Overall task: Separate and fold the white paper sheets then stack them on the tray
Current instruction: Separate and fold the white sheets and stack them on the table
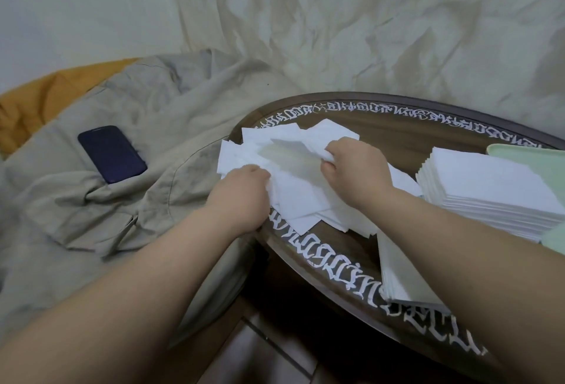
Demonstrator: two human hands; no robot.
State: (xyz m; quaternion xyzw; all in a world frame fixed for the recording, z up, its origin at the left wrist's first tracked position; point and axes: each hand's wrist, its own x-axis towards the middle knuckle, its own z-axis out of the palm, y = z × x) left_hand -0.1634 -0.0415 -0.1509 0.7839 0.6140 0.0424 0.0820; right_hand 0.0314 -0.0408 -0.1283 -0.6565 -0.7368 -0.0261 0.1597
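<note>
Both hands work a loose pile of white paper sheets (305,191) on the round, glass-covered tabletop (336,264). The left hand (241,197) curls its fingers around the pile's near-left edge; the right hand (354,169) pinches a raised sheet (287,154). A folded stack (489,191) rests on the pale green tray (538,157), right. A dark phone (111,154) lies on beige fabric (91,215), left.

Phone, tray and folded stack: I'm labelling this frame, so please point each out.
phone (112,154), head view, middle of its dark screen.
tray (516,151), head view, pale green far rim.
folded stack (489,178), head view, top sheet.
</note>
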